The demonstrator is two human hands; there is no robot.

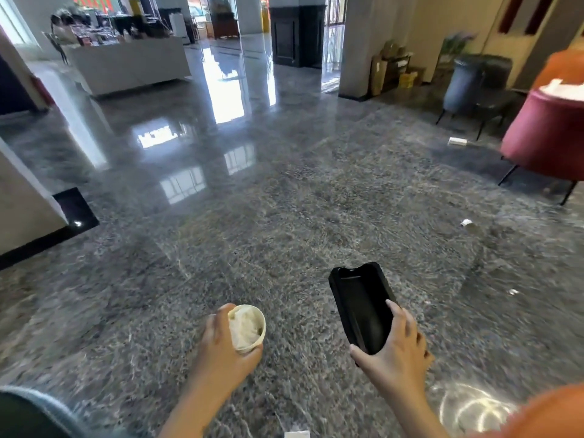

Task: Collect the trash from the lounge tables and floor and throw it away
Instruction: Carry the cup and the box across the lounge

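Note:
My left hand (221,346) grips a cream paper cup (248,327) stuffed with crumpled tissue, low in the middle of the view. A long black plastic tray (360,308) is held by its near end in my right hand (395,352), its open side up. Both are held above the polished grey stone floor. On the floor to the right lie a tipped paper cup (471,225), a small white scrap (513,291) and a white flat box (458,141). Another white scrap (297,434) shows at the bottom edge.
A dark red armchair (543,137) on thin black legs stands at the right, with a grey chair (474,80) behind it. A white counter (126,64) is at the back left. A grey pillar (360,45) stands at the back, and a wall corner (28,197) juts in at left.

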